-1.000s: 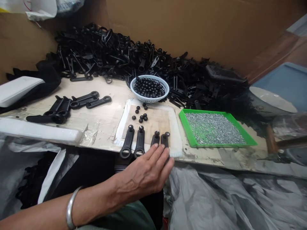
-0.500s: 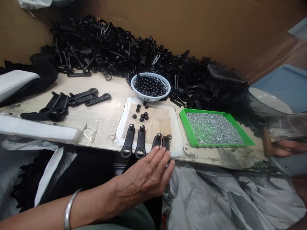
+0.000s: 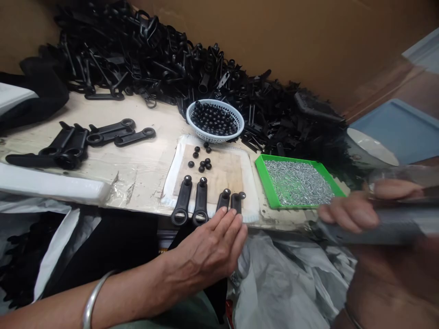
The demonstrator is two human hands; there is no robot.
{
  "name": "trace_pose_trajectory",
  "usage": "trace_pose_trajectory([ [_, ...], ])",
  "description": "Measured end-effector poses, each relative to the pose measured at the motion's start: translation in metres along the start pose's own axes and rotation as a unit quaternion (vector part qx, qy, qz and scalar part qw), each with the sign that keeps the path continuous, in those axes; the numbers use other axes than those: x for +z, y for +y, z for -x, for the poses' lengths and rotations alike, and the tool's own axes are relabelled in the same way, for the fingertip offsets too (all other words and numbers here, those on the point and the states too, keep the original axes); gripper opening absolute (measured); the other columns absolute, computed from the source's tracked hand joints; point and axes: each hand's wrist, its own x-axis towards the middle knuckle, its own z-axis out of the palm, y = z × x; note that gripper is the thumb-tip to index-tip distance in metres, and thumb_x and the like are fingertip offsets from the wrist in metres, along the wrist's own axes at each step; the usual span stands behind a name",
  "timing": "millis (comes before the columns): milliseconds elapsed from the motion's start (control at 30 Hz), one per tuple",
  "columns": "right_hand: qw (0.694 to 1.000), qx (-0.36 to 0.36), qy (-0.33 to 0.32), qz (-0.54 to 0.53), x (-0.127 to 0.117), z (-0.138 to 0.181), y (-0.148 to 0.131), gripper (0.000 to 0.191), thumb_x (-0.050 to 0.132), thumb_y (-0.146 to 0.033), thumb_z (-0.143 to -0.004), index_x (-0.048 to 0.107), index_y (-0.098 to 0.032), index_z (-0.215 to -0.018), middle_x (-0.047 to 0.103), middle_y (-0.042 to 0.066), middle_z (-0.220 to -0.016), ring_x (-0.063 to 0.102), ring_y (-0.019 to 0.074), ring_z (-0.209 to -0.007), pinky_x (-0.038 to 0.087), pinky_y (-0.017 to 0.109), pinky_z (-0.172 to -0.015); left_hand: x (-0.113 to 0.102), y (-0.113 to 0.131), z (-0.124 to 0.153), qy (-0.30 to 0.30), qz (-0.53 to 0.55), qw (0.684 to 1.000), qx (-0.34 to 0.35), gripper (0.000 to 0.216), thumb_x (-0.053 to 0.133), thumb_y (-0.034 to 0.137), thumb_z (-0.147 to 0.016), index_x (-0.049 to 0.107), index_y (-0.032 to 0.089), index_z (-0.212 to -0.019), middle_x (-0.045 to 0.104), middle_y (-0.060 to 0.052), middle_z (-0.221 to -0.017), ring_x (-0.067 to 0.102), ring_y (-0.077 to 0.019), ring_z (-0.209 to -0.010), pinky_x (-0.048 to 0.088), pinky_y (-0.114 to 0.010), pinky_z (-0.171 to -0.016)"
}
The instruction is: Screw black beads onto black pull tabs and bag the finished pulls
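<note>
My left hand [image 3: 212,246] lies open and flat at the table's near edge, its fingertips on the lower ends of the two right-hand black handles [image 3: 229,200]. Two more black handles [image 3: 191,201] lie beside them on a white mat [image 3: 250,183], each with a black bead at its top. Several loose black beads [image 3: 201,162] sit further up the mat. My right hand [image 3: 353,212] comes in from the right, smeared by motion, its fingers wrapped round a grey tool [image 3: 394,228] near the green tray [image 3: 266,185] of small metal pins.
A white basket [image 3: 215,133] of black beads stands behind the mat. A big pile of black plastic parts [image 3: 154,59] runs along the cardboard wall [image 3: 274,32]. More black handles [image 3: 103,135] and a white foam strip [image 3: 51,185] lie left. Plastic sheeting [image 3: 291,274] hangs below the edge.
My right hand has come into view from the right, gripping the grey tool and moving left toward the green tray. My left hand has stayed on the handles. The camera tilted down slightly.
</note>
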Motion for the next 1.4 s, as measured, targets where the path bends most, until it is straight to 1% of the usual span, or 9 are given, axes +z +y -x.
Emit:
trace_pose_trajectory([
  [33,0.999,0.02,-0.031,-0.003,0.015,-0.001,0.0,0.043,0.087,-0.053,-0.054,0.07,-0.024,-0.081,0.052,0.001,-0.051,0.046,0.0151,-0.04,0.041,0.036,-0.04,0.0,0.0,0.0,0.001,-0.002,1.0,0.002,0.043,0.039,0.006,-0.089,0.052,0.0,-0.13,0.053,-0.022,-0.134,0.05,-0.0324,-0.127,0.042,-0.044,-0.11],
  [67,0.999,0.016,-0.036,-0.009,0.03,-0.001,0.002,0.038,0.084,-0.051,-0.06,0.07,-0.025,-0.083,0.053,0.0,-0.053,0.046,0.0147,-0.042,0.041,0.035,-0.042,0.001,0.0,0.0,0.004,-0.004,1.0,0.004,0.044,0.039,0.006,-0.089,0.052,-0.001,-0.129,0.054,-0.022,-0.133,0.051,-0.0328,-0.126,0.041,-0.045,-0.11],
  [133,0.999,-0.027,0.009,-0.022,0.058,-0.002,0.006,0.028,0.079,-0.041,-0.07,0.067,-0.023,-0.088,0.053,-0.002,-0.053,0.045,0.013,-0.044,0.041,0.031,-0.043,0.001,0.0,0.0,0.006,-0.007,1.0,0.007,0.044,0.039,0.006,-0.088,0.052,-0.002,-0.129,0.055,-0.022,-0.132,0.051,-0.0336,-0.125,0.041,-0.046,-0.109],
  [200,0.996,-0.065,0.055,-0.033,0.082,-0.002,0.012,0.02,0.074,-0.034,-0.075,0.065,-0.021,-0.087,0.051,-0.005,-0.051,0.042,0.0115,-0.042,0.038,0.028,-0.042,0.002,0.0,0.0,0.006,-0.004,1.0,0.004,0.044,0.04,0.008,-0.089,0.052,-0.002,-0.13,0.054,-0.023,-0.133,0.051,-0.0347,-0.125,0.041,-0.047,-0.109],
  [333,0.989,-0.097,0.106,-0.047,0.109,-0.003,0.023,0.009,0.066,-0.027,-0.079,0.061,-0.02,-0.083,0.047,-0.006,-0.049,0.039,0.0105,-0.04,0.034,0.026,-0.04,0.003,0.001,0.0,0.008,-0.001,1.0,-0.002,0.044,0.04,0.011,-0.09,0.051,-0.001,-0.132,0.054,-0.023,-0.134,0.051,-0.0347,-0.126,0.04,-0.047,-0.109],
  [667,0.986,-0.107,0.119,-0.046,0.116,-0.007,0.026,0.005,0.063,-0.024,-0.078,0.06,-0.021,-0.081,0.045,-0.006,-0.048,0.037,0.0112,-0.039,0.032,0.027,-0.038,0.008,0.003,0.001,0.019,-0.001,1.0,-0.005,0.046,0.044,0.014,-0.09,0.05,-0.002,-0.132,0.052,-0.024,-0.134,0.05,-0.0357,-0.126,0.038,-0.048,-0.11],
  [933,0.982,-0.099,0.16,-0.026,0.12,-0.01,0.033,0.008,0.065,-0.024,-0.076,0.059,-0.021,-0.079,0.043,-0.007,-0.048,0.036,0.0116,-0.04,0.032,0.028,-0.04,0.006,0.001,0.001,0.024,0.004,1.0,-0.013,0.046,0.046,0.016,-0.09,0.05,-0.001,-0.132,0.051,-0.024,-0.136,0.049,-0.0355,-0.127,0.037,-0.047,-0.111],
  [1167,0.985,-0.094,0.142,-0.032,0.119,-0.011,0.033,0.009,0.068,-0.024,-0.075,0.06,-0.021,-0.08,0.046,-0.006,-0.048,0.037,0.0112,-0.04,0.033,0.027,-0.039,0.003,0.0,0.0,0.004,0.017,1.0,-0.011,0.048,0.044,0.016,-0.089,0.048,-0.003,-0.133,0.049,-0.025,-0.138,0.047,-0.0359,-0.129,0.035,-0.048,-0.112],
  [1400,0.989,-0.085,0.117,-0.037,0.121,-0.017,0.034,0.007,0.068,-0.022,-0.074,0.061,-0.022,-0.072,0.044,-0.008,-0.044,0.035,0.0092,-0.035,0.03,0.024,-0.034,0.005,0.002,0.001,0.016,0.011,1.0,-0.004,0.05,0.046,0.017,-0.088,0.048,-0.005,-0.133,0.05,-0.027,-0.135,0.048,-0.0387,-0.127,0.036,-0.05,-0.11],
])
